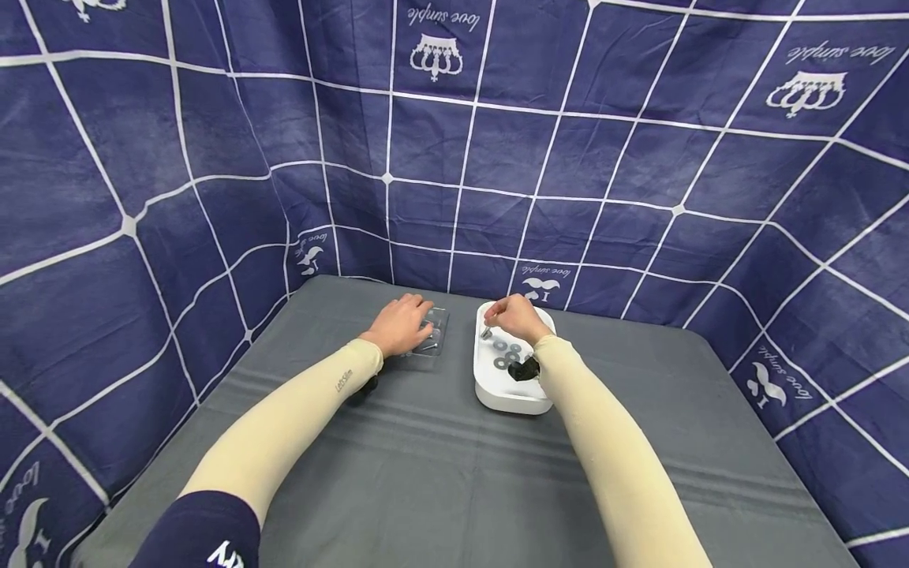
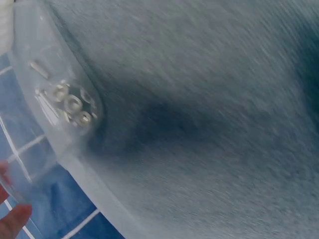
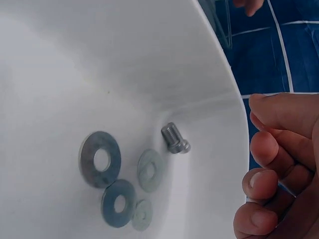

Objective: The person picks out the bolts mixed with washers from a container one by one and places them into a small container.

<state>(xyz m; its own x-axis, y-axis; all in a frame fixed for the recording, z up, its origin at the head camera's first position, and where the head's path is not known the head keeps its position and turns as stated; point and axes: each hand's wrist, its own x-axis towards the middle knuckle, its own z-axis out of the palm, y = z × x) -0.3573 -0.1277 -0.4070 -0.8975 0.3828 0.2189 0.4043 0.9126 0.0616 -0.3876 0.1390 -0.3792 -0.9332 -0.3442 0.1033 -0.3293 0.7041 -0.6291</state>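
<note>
My left hand (image 1: 402, 325) lies over a clear plastic box (image 1: 433, 343); in the left wrist view its fingertips (image 2: 16, 219) pinch the edge of the box's clear lid. Bolts and nuts (image 2: 73, 103) are gathered inside the box. My right hand (image 1: 517, 317) hovers above the far end of a white tray (image 1: 507, 404). Its fingers are loosely curled, and nothing shows between them in the right wrist view. Below them a short metal bolt (image 3: 174, 138) appears inside the tray. Several flat grey washers (image 3: 100, 159) lie on the tray floor beside it.
Both stand on a grey cloth-covered table (image 1: 426, 473), the box left of the tray. A blue curtain (image 1: 497, 142) with white lines hangs behind and at the sides. A dark wrist device (image 1: 524, 369) sits under the right wrist, over the tray.
</note>
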